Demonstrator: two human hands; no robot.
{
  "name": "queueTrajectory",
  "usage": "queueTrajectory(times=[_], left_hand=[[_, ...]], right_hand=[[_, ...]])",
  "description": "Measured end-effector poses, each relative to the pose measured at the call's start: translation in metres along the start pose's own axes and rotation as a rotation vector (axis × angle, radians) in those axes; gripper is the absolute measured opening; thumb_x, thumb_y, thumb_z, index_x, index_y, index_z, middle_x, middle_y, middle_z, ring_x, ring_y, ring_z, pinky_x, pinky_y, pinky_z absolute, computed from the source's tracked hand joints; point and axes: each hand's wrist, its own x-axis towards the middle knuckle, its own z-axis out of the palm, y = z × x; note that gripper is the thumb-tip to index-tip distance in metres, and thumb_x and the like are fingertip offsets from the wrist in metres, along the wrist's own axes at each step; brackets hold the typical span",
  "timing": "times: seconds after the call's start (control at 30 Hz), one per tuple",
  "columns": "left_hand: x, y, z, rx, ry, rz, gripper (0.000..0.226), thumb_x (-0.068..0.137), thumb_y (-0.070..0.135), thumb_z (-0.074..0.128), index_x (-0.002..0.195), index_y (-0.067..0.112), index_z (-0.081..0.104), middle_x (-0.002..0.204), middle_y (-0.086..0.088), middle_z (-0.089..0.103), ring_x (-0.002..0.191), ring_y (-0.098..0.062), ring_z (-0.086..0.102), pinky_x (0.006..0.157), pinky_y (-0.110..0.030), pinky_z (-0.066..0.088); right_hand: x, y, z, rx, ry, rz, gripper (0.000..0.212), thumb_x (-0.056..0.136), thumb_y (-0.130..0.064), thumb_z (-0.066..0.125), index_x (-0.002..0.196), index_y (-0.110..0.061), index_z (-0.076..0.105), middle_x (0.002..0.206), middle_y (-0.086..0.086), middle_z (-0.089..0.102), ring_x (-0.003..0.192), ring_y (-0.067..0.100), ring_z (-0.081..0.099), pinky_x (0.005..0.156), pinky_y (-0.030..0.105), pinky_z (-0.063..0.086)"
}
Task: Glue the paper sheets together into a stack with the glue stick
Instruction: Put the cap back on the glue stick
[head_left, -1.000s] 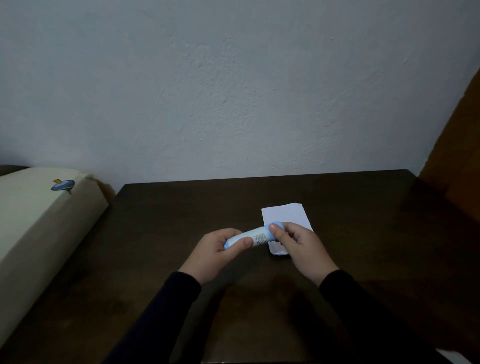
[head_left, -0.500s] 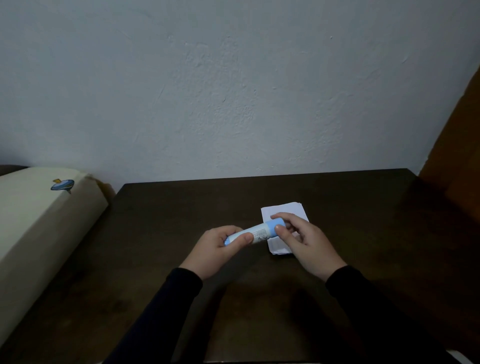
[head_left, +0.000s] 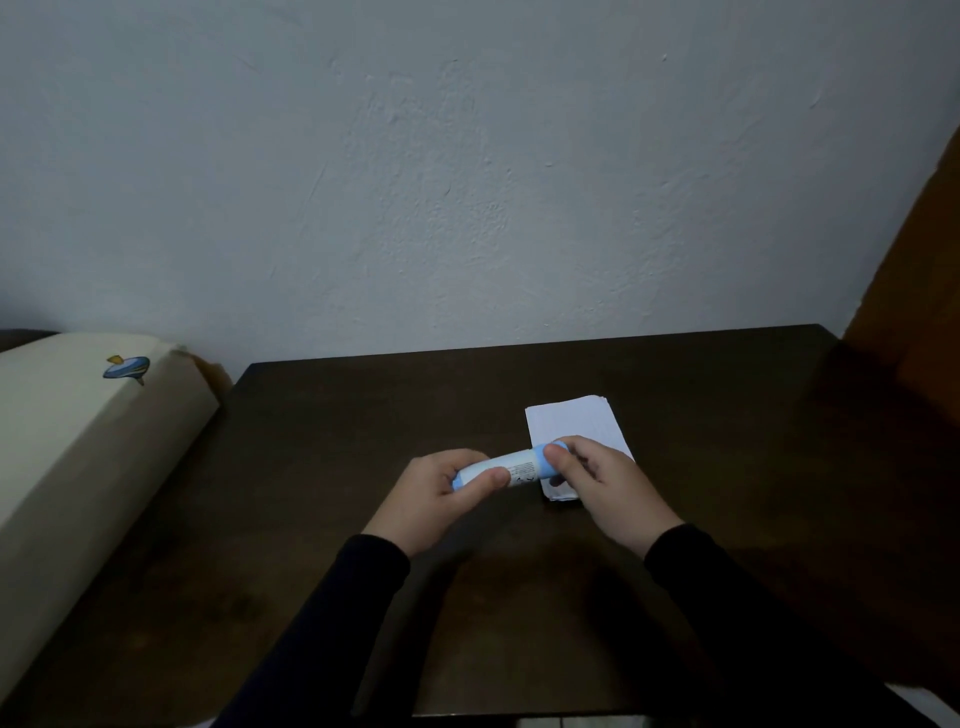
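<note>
Over the last second little has shifted: both hands remain at the centre of the frame around the glue stick (head_left: 511, 469), and the right hand's (head_left: 602, 486) fingertips have only resettled on the blue end nearest the paper, from a pinch at its tip to a wrap around it. That reads as working the cap loose or twisting it, so the task looks to be at its opening step, with no glue yet on any sheet; whether the cap has begun to come free cannot be told. The left hand (head_left: 441, 496) curls round the lower blue end of the tube, thumb across the front, holding it steady; the right hand grips the opposite end, so the two hands are joined through the stick. The stick lies nearly level, tilted slightly up toward the right, a white barrel with small dark print between blue ends. Just behind and partly under the right hand, right of centre, the paper sheets (head_left: 574, 423) lie on the dark wooden table (head_left: 322, 447) as a small white pile, edges roughly squared, upper right corner showing several layers.
</note>
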Motion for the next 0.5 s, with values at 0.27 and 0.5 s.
queueTrajectory(times=[0.27, 0.5], left_hand=[[-0.0006, 0.0, 0.0007, 0.133, -0.002, 0.043, 0.027, 0.088, 0.048, 0.056, 0.109, 0.034, 0.063, 0.096, 0.013, 0.065, 0.088, 0.0, 0.059, 0.076, -0.021, 0.053], [-0.0005, 0.0024, 0.0019, -0.054, 0.033, -0.012, 0.027, 0.087, 0.052, 0.054, 0.094, 0.032, 0.071, 0.085, -0.001, 0.068, 0.077, -0.014, 0.06, 0.067, -0.032, 0.047]], right_hand=[[0.0016, 0.0, -0.0016, -0.002, 0.012, 0.11, 0.043, 0.096, -0.052, 0.038, 0.105, -0.018, 0.064, 0.085, 0.0, 0.064, 0.087, 0.01, 0.059, 0.077, 0.02, 0.043], [-0.0022, 0.0002, -0.004, 0.02, 0.079, 0.002, 0.03, 0.099, -0.047, 0.031, 0.101, -0.027, 0.053, 0.074, -0.009, 0.048, 0.071, 0.005, 0.048, 0.068, 0.021, 0.037]])
